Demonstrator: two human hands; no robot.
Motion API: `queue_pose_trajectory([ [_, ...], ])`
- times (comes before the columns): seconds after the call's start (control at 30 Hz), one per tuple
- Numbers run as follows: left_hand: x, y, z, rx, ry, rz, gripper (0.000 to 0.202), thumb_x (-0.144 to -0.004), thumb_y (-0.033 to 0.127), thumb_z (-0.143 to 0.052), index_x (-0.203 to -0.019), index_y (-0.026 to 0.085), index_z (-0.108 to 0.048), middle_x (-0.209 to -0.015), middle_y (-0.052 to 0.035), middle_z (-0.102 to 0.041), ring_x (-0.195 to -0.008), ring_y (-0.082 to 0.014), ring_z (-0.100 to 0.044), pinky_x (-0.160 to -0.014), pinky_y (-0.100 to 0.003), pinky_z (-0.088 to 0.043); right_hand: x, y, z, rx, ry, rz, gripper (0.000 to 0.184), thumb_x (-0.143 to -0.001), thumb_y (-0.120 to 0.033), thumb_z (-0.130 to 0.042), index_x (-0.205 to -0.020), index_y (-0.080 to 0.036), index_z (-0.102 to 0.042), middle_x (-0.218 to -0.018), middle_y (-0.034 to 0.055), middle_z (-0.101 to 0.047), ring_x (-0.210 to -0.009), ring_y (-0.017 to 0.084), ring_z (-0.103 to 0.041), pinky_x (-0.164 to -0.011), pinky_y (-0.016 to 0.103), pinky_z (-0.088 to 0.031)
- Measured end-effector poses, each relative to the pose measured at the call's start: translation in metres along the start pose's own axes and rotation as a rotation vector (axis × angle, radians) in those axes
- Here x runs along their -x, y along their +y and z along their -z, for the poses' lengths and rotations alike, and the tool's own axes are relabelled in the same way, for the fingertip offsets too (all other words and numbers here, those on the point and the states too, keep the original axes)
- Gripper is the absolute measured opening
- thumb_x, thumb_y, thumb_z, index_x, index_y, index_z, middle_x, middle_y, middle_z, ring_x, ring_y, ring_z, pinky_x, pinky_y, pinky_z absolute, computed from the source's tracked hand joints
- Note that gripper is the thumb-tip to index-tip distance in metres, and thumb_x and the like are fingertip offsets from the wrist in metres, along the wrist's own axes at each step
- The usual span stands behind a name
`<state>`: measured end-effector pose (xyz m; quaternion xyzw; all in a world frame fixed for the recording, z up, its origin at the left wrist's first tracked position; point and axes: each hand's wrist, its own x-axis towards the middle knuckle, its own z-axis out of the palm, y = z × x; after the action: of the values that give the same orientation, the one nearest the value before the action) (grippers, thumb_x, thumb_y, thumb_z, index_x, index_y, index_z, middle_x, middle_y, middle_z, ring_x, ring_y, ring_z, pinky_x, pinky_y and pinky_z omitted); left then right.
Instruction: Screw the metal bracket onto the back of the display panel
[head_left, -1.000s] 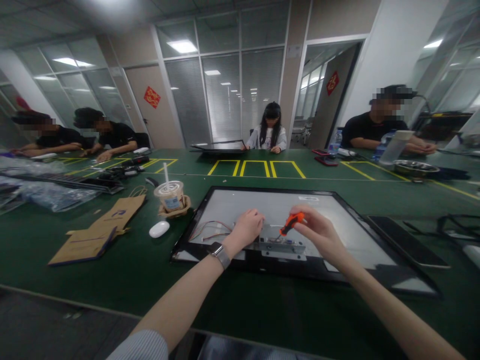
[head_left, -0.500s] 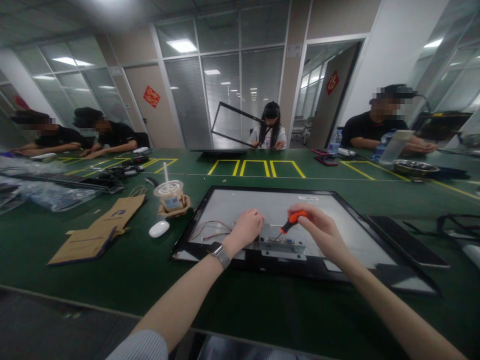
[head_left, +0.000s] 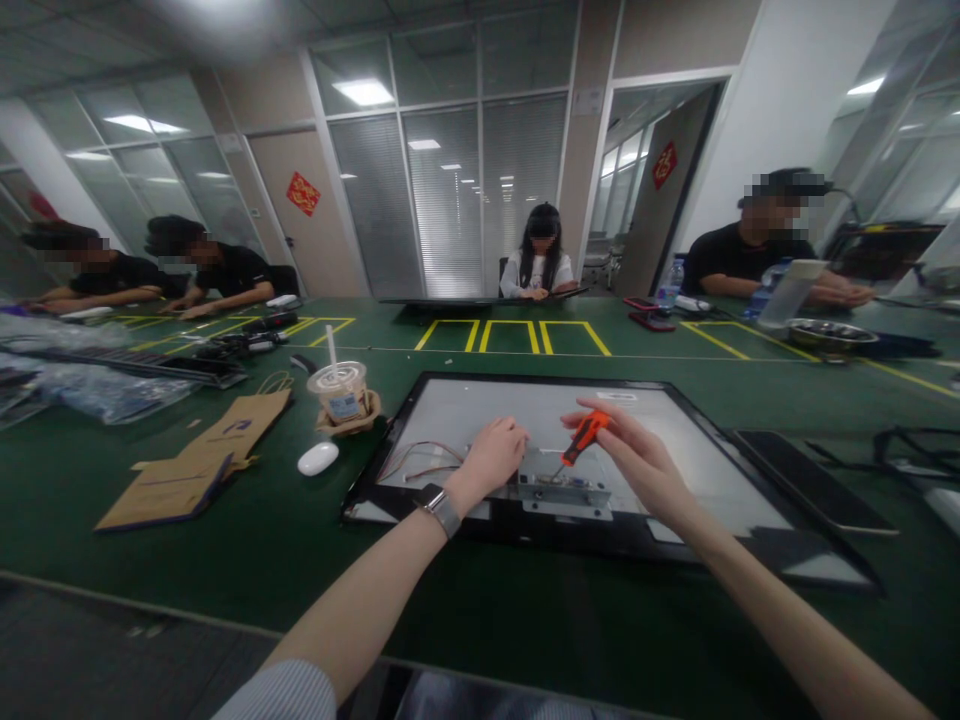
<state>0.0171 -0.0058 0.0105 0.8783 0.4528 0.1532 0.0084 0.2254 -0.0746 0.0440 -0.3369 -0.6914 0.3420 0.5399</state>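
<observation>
A black-framed monitor panel (head_left: 675,540) lies face down on the green table in front of me, its grey metal back up. A small metal bracket with a circuit board (head_left: 564,490) sits near its front edge, with thin wires (head_left: 416,462) running left. My left hand (head_left: 491,455) rests curled on the panel back just left of the bracket. My right hand (head_left: 630,455) pinches an orange-handled screwdriver (head_left: 581,440), whose tip points down onto the bracket.
A lidded drink cup with a straw (head_left: 341,392), a white mouse (head_left: 319,458) and brown paper bags (head_left: 199,455) lie to the left. A dark flat panel (head_left: 814,480) lies to the right. Several other people sit around the table (head_left: 225,560).
My right fingers have shifted on the screwdriver handle, turning it slightly. The person at the far side raised a black frame and has laid it back down.
</observation>
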Motion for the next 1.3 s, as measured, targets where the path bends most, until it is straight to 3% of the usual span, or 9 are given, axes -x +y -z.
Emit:
queue_pose_trajectory([
  [0.13,-0.0010,0.0004,-0.0007,0.010,0.013,0.010,0.029,-0.098,0.017,-0.039,-0.108,0.016,-0.067,-0.104,-0.0078,-0.064,-0.101,-0.0193,-0.059,-0.094,-0.032,-0.047,0.0020,-0.0009,-0.0088,0.067,-0.006,0.037,0.047,-0.088,-0.039,-0.065,-0.132,-0.030,-0.051,-0.109,0.0064,-0.068,-0.100,0.022,-0.066,-0.086,0.041,-0.057],
  [0.23,-0.0013,0.0003,-0.0010,0.016,0.014,0.005,0.028,-0.097,0.016,-0.040,-0.107,0.016,-0.066,-0.105,-0.0078,-0.064,-0.102,-0.0191,-0.059,-0.094,-0.033,-0.046,0.0028,-0.0007,-0.0118,0.166,0.032,0.075,0.041,-0.086,-0.037,-0.066,-0.125,-0.030,-0.057,-0.109,0.0055,-0.066,-0.091,0.020,-0.066,-0.085,0.038,-0.057],
  [0.47,-0.0010,-0.0015,-0.0024,0.019,0.022,-0.007,0.029,-0.098,0.017,-0.039,-0.107,0.017,-0.066,-0.104,-0.0071,-0.063,-0.101,-0.0186,-0.059,-0.094,-0.032,-0.046,0.0059,-0.0017,-0.0114,0.192,0.044,0.122,0.038,-0.092,-0.025,-0.053,-0.129,-0.028,-0.045,-0.096,0.0039,-0.063,-0.087,0.019,-0.065,-0.084,0.041,-0.055],
  [0.57,-0.0010,-0.0015,-0.0029,0.011,0.018,-0.003,0.029,-0.098,0.017,-0.039,-0.107,0.017,-0.067,-0.104,-0.0071,-0.063,-0.100,-0.0189,-0.058,-0.094,-0.032,-0.046,0.0065,0.0007,-0.0117,0.127,0.015,0.119,0.031,-0.094,-0.026,-0.050,-0.124,-0.028,-0.043,-0.102,0.0060,-0.063,-0.092,0.020,-0.065,-0.082,0.042,-0.056],
  [0.67,-0.0007,-0.0008,-0.0025,0.008,0.012,0.005,0.029,-0.098,0.018,-0.039,-0.108,0.018,-0.066,-0.104,-0.0072,-0.063,-0.100,-0.0190,-0.058,-0.093,-0.032,-0.046,0.0049,0.0036,-0.0109,0.192,0.044,0.133,0.030,-0.089,-0.029,-0.059,-0.117,-0.027,-0.049,-0.106,0.0067,-0.062,-0.094,0.021,-0.063,-0.086,0.042,-0.055],
  [0.8,-0.0002,-0.0002,-0.0013,0.001,0.008,0.006,0.029,-0.098,0.019,-0.039,-0.108,0.017,-0.066,-0.103,-0.0074,-0.063,-0.099,-0.0193,-0.058,-0.092,-0.033,-0.046,0.0016,0.0036,-0.0078,0.267,0.078,0.118,0.037,-0.084,-0.031,-0.069,-0.118,-0.027,-0.054,-0.095,0.0035,-0.062,-0.084,0.019,-0.063,-0.084,0.039,-0.055],
  [1.0,0.0006,-0.0009,-0.0019,0.004,0.018,-0.009,0.030,-0.099,0.019,-0.038,-0.107,0.017,-0.066,-0.103,-0.0066,-0.063,-0.100,-0.0191,-0.058,-0.093,-0.032,-0.046,0.0002,-0.0007,-0.0066,0.098,0.004,0.078,0.052,-0.087,-0.029,-0.065,-0.132,-0.028,-0.040,-0.091,0.0025,-0.064,-0.085,0.019,-0.066,-0.084,0.041,-0.057],
  [1.17,0.0010,-0.0019,-0.0031,0.000,0.035,-0.017,0.029,-0.098,0.018,-0.039,-0.108,0.018,-0.066,-0.104,-0.0060,-0.063,-0.099,-0.0194,-0.058,-0.093,-0.032,-0.046,0.0008,0.0031,-0.0087,0.004,-0.016,0.077,0.041,-0.091,-0.029,-0.058,-0.128,-0.029,-0.041,-0.106,0.0069,-0.064,-0.093,0.020,-0.067,-0.087,0.045,-0.056],
  [1.3,0.0007,-0.0020,-0.0029,-0.002,0.043,-0.018,0.029,-0.098,0.018,-0.039,-0.108,0.018,-0.066,-0.103,-0.0059,-0.063,-0.099,-0.0193,-0.058,-0.093,-0.032,-0.046,0.0020,0.0023,-0.0099,-0.006,-0.064,0.041,0.044,-0.092,-0.028,-0.056,-0.133,-0.030,-0.038,-0.107,0.0073,-0.065,-0.097,0.021,-0.067,-0.089,0.046,-0.055],
])
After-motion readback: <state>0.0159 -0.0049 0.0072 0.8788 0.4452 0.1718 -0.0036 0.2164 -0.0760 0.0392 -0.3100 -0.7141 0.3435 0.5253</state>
